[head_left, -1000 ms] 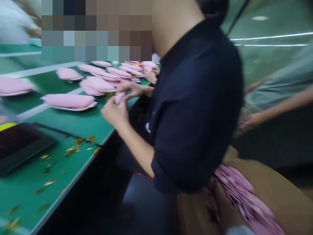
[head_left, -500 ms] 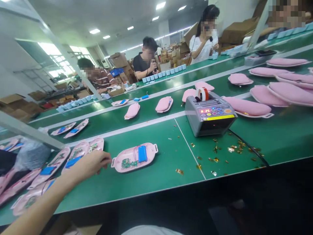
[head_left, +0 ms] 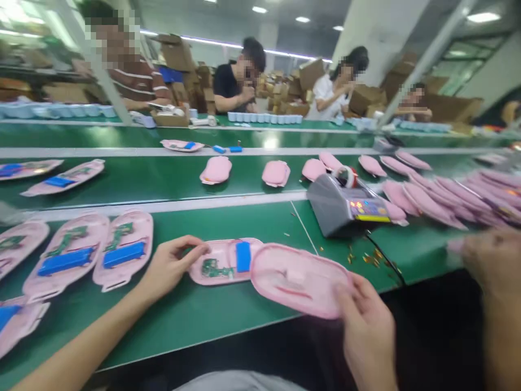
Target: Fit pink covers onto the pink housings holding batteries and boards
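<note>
My left hand (head_left: 177, 266) pinches the left end of a pink tray-like shell (head_left: 220, 247) lying on the green table. Inside that shell are a green circuit board (head_left: 215, 269) and a blue battery (head_left: 243, 257). My right hand (head_left: 366, 320) grips the right end of a pink cover (head_left: 301, 277), its hollow inner side facing me. The cover is tilted above the table, and its left end overlaps the shell's right end in view; whether they touch I cannot tell.
A grey tape dispenser (head_left: 337, 209) stands behind the cover, with gold scraps (head_left: 372, 258) near it. More open shells (head_left: 126, 244) lie left, closed pink pieces (head_left: 431, 195) right. Another person's blurred hand (head_left: 492, 260) is at far right. People sit across the table.
The view has turned to the right. My right hand has come into view holding the pink cover, and another person's hand shows at right. My left hand now reaches onto the shell's end.
</note>
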Demonstrator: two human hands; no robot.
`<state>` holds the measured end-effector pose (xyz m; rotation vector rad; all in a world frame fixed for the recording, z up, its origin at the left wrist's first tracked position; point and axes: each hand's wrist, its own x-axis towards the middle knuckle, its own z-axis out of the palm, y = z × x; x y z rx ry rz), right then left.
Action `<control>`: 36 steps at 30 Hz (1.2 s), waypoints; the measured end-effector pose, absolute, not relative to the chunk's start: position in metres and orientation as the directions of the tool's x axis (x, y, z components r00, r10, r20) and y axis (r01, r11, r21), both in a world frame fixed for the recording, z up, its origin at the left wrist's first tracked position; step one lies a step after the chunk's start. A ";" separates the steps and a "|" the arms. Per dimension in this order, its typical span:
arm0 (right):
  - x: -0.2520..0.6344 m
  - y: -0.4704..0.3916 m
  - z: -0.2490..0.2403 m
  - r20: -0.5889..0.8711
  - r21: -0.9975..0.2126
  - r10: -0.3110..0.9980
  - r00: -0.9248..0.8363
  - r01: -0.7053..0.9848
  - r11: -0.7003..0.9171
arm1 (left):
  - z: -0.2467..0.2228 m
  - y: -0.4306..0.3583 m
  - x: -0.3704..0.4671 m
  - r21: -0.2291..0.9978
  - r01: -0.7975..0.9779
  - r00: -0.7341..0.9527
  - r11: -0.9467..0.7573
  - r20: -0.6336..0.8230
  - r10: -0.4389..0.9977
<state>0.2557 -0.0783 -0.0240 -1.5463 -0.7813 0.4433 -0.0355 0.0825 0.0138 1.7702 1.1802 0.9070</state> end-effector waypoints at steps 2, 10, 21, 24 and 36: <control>0.238 -0.038 -0.017 0.139 -0.985 0.808 0.572 0.166 0.052 | 0.012 0.080 -0.037 0.950 0.245 0.254 -0.193 0.129 0.959; 0.206 0.060 0.003 0.351 -0.916 0.895 0.276 0.299 0.268 | -0.003 0.082 -0.041 0.734 0.374 0.060 -0.568 0.592 0.804; 0.200 0.073 0.005 0.232 -0.940 0.944 0.236 0.306 0.154 | -0.004 0.084 -0.032 0.982 -0.182 0.081 -0.058 0.074 0.994; 0.193 0.083 0.023 0.387 -0.745 0.921 0.052 0.606 0.279 | -0.001 0.083 -0.031 0.986 -0.157 0.111 -0.061 0.079 0.991; 0.138 0.125 0.048 0.141 -0.414 0.897 -0.418 0.798 0.437 | -0.008 0.088 -0.034 0.990 -0.138 0.167 0.011 0.012 0.986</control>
